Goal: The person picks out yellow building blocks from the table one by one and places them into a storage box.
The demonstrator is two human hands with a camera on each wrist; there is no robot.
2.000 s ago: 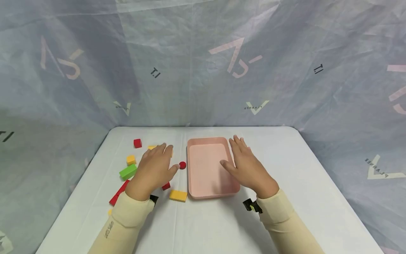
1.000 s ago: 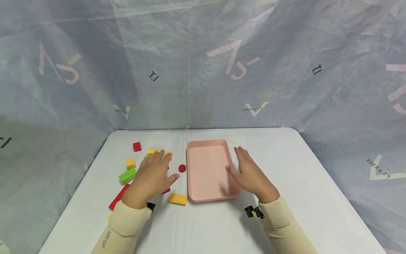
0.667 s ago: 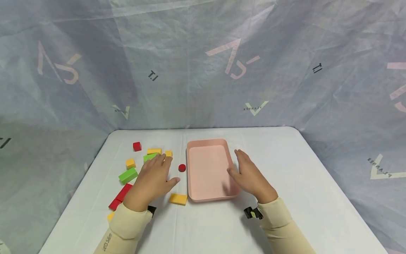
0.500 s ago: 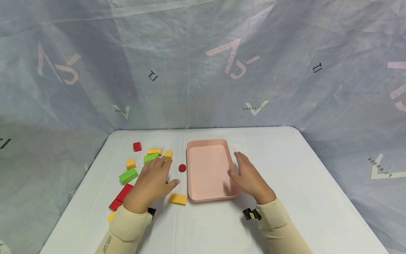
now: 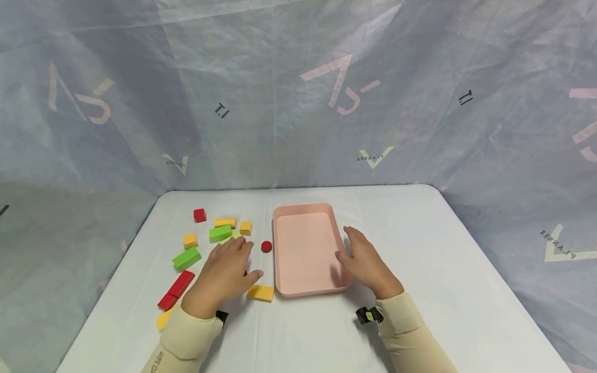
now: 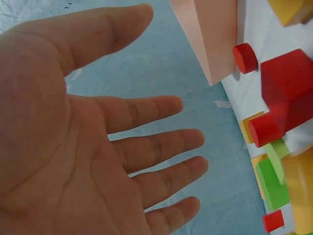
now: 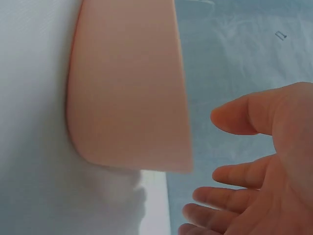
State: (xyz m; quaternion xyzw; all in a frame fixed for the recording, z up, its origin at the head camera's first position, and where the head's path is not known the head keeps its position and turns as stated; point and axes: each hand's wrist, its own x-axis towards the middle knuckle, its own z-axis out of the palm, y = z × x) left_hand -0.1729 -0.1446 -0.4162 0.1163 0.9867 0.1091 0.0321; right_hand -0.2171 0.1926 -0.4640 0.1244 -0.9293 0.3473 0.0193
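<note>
My left hand [image 5: 223, 274] hovers over the loose toy blocks on the left of the white table, holding nothing. Its palm and spread fingers [image 6: 156, 149] show in the left wrist view. Part of the blocks beneath it is hidden. On the other side, my right hand [image 5: 368, 264] is held over the right edge of a shallow pink tray [image 5: 305, 248], with nothing in its grasp. The right wrist view has that hand's relaxed fingers [image 7: 220, 198] apart from the tray's wall. Nothing lies inside the tray.
Around the left hand lie a red cube [image 5: 199, 215], a green block [image 5: 187, 258], long red blocks [image 5: 179, 285], a yellow block [image 5: 261, 293], a small red cylinder [image 5: 266, 246] and several others. A grey printed cloth [image 5: 270, 103] hangs behind the table [image 5: 420, 233].
Both hands have drawn back slightly towards the person. Green and yellow blocks beyond the left fingers now show more. The tray and blocks stay in place; the head view shifts a little.
</note>
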